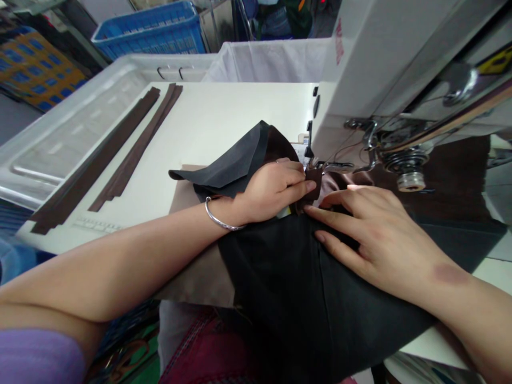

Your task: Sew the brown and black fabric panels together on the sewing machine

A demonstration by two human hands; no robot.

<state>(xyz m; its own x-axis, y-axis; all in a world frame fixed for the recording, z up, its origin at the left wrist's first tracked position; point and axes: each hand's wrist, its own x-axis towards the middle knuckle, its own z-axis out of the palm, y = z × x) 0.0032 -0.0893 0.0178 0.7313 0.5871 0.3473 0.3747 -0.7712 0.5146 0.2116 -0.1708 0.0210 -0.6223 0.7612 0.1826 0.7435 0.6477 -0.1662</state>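
Note:
My left hand point(276, 186), with a silver bangle at the wrist, is closed with its fingertips on a small folded brown fabric piece point(314, 184), close to the presser foot of the sewing machine point(338, 167). Just right of it, my right hand point(366, 224) rests on the cloth, fingers stretched out and apart, tips near the brown fold. Beneath both hands lies a dark fabric piece point(280, 277), hanging over the table's front edge. One dark flap point(236, 160) stands up beyond my left wrist. The needle point cannot be made out.
Long brown fabric strips point(100, 160) lie on the white table point(224, 106) at the left, near a clear ruler point(94, 224). Behind stand a translucent plastic tub point(80, 112) and a blue basket point(152, 32). The machine head point(384, 64) overhangs the right side.

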